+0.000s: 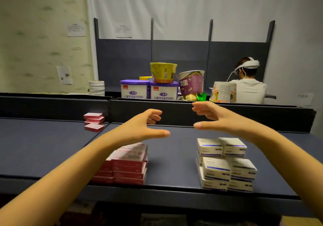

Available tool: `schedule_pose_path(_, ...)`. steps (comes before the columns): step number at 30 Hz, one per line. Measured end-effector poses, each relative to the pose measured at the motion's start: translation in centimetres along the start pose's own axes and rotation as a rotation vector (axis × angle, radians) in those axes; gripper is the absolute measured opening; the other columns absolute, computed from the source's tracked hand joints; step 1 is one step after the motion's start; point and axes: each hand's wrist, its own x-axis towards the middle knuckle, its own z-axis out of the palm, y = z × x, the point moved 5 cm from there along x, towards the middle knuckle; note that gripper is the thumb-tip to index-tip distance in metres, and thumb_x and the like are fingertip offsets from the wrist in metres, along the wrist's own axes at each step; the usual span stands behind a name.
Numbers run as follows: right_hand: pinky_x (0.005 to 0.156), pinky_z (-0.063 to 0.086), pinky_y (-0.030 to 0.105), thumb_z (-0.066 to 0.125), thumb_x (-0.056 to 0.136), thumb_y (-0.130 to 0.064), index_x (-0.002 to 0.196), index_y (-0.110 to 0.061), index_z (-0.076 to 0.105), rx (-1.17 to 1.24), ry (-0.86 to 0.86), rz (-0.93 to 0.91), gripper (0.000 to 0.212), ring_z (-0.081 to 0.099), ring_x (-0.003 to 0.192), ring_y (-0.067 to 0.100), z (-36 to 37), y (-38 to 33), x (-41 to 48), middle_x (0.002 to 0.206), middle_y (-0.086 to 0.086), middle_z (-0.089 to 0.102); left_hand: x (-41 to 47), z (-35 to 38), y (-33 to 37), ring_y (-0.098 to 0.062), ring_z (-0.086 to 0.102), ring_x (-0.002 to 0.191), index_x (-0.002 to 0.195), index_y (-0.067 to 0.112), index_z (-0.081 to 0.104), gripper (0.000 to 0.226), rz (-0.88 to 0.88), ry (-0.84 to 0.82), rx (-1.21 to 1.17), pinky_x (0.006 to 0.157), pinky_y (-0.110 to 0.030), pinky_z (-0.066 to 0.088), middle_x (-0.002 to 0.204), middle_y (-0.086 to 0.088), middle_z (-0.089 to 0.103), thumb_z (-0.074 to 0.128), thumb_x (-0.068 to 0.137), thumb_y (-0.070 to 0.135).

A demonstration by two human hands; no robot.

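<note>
Left hand (139,126), right hand (220,119) spread wide, empty, red boxes (129,164), white boxes (225,166) beneath forearms

Dk blue shelf (174,156) w/ grey back panel (174,51), white curtain (174,7) behind, pale green wall (43,51) on L.

Left grip (139,126) and right grip (215,119) hang side by side over the dark blue bench (174,156), with a gap between them. Below the left grip, nearer the front edge, sits the stack of red cardboard boxes (127,166). Below the right grip is the stack of white cardboard boxes (225,166), well apart from it. Far left of the left grip, a small pile of red packs (94,121) lies by the back wall. Beyond both grips, behind the black metal divider (227,115), two purple-lidded white tubs (150,90) stand side by side. A yellow paper bowl (163,73) sits on top, and a tilted purple paper cup (191,83) is just right of them.
</note>
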Motion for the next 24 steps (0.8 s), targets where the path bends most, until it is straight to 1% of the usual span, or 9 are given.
schedule_pose_path(3, 0.105, 0.03, 0.026, 0.061, 0.065, -0.047, 0.139, -0.029, 0.03, 0.016, 0.006, -0.009, 0.083, 0.037, 0.131, 0.01, 2.6, -2.8, 2.1, 0.145, -0.006, 0.039, -1.0, -4.1, -3.3, -0.01, 0.045, 0.118, 0.139, 0.026, 0.033, 0.073, -0.007, 0.059, 0.025, 0.099, -0.027, 0.037, 0.142, 0.0, 0.043, 0.07, 0.076, 0.037)
schedule_pose_path(6, 0.102, 0.032, 0.025, 0.062, 0.075, -0.04, 0.137, -0.028, 0.032, 0.036, 0.036, -0.015, 0.07, 0.04, 0.124, 0.007, 5.5, -5.5, 4.8, 0.143, -0.006, 0.04, -1.9, -8.4, -7.4, -0.01, 0.045, 0.119, 0.139, 0.025, 0.033, 0.074, -0.015, 0.102, 0.038, 0.099, -0.029, 0.04, 0.142, 0.001, 0.041, 0.071, 0.076, 0.036)
schedule_pose_path(9, 0.105, 0.031, 0.027, 0.062, 0.08, -0.035, 0.137, -0.027, 0.033, 0.009, 0.071, -0.004, 0.065, 0.04, 0.128, 0.01, 8.8, -7.7, 7.8, 0.143, -0.005, 0.039, -2.5, -12.4, -12.1, -0.009, 0.045, 0.116, 0.139, 0.027, 0.033, 0.074, -0.041, 0.091, 0.031, 0.086, -0.025, 0.048, 0.14, 0.004, 0.042, 0.071, 0.076, 0.037)
schedule_pose_path(10, 0.106, 0.031, 0.027, 0.063, 0.08, -0.035, 0.137, -0.027, 0.033, 0.017, 0.078, 0.003, 0.065, 0.039, 0.13, 0.012, 9.9, -8.5, 8.9, 0.144, -0.006, 0.039, -2.4, -13.8, -13.7, -0.012, 0.046, 0.118, 0.139, 0.027, 0.033, 0.074, -0.044, 0.084, 0.033, 0.086, -0.025, 0.05, 0.14, 0.004, 0.042, 0.072, 0.076, 0.037)
schedule_pose_path(12, 0.105, 0.031, 0.025, 0.064, 0.079, -0.035, 0.136, -0.028, 0.033, 0.041, 0.074, 0.015, 0.066, 0.039, 0.13, 0.011, 12.2, -9.9, 10.9, 0.143, -0.006, 0.04, -2.3, -16.4, -16.9, -0.016, 0.049, 0.12, 0.139, 0.025, 0.033, 0.076, -0.052, 0.066, 0.043, 0.096, -0.031, 0.048, 0.141, 0.0, 0.043, 0.073, 0.075, 0.036)
schedule_pose_path(13, 0.104, 0.031, 0.024, 0.064, 0.077, -0.036, 0.136, -0.028, 0.033, 0.045, 0.068, 0.021, 0.067, 0.04, 0.13, 0.01, 13.3, -10.6, 11.8, 0.142, -0.006, 0.041, -2.1, -17.6, -18.4, -0.016, 0.049, 0.118, 0.139, 0.024, 0.033, 0.076, -0.058, 0.052, 0.048, 0.097, -0.03, 0.046, 0.141, -0.002, 0.044, 0.073, 0.075, 0.036)
schedule_pose_path(16, 0.102, 0.032, 0.023, 0.065, 0.076, -0.039, 0.136, -0.029, 0.034, 0.032, 0.054, 0.049, 0.069, 0.041, 0.125, 0.007, 16.2, -12.1, 14.6, 0.142, -0.007, 0.042, -1.5, -20.5, -22.0, -0.013, 0.048, 0.112, 0.139, 0.022, 0.033, 0.077, -0.056, 0.019, 0.066, 0.091, -0.024, 0.043, 0.141, -0.004, 0.043, 0.073, 0.075, 0.035)
schedule_pose_path(20, 0.103, 0.033, 0.024, 0.066, 0.079, -0.035, 0.136, -0.029, 0.034, 0.014, 0.017, 0.082, 0.066, 0.041, 0.125, 0.007, 18.9, -13.4, 17.7, 0.142, -0.006, 0.041, -0.4, -23.1, -26.2, -0.022, 0.043, 0.128, 0.14, 0.021, 0.032, 0.08, -0.073, 0.035, 0.064, 0.102, -0.033, 0.039, 0.144, -0.005, 0.04, 0.074, 0.074, 0.037)
schedule_pose_path(24, 0.107, 0.034, 0.028, 0.066, 0.081, -0.033, 0.137, -0.028, 0.033, -0.013, -0.036, 0.127, 0.066, 0.041, 0.13, 0.012, 20.5, -14.0, 20.5, 0.143, -0.005, 0.04, 1.4, -23.7, -29.6, -0.021, 0.041, 0.13, 0.141, 0.019, 0.032, 0.079, -0.07, 0.006, 0.059, 0.102, -0.032, 0.039, 0.145, -0.006, 0.038, 0.073, 0.075, 0.036)
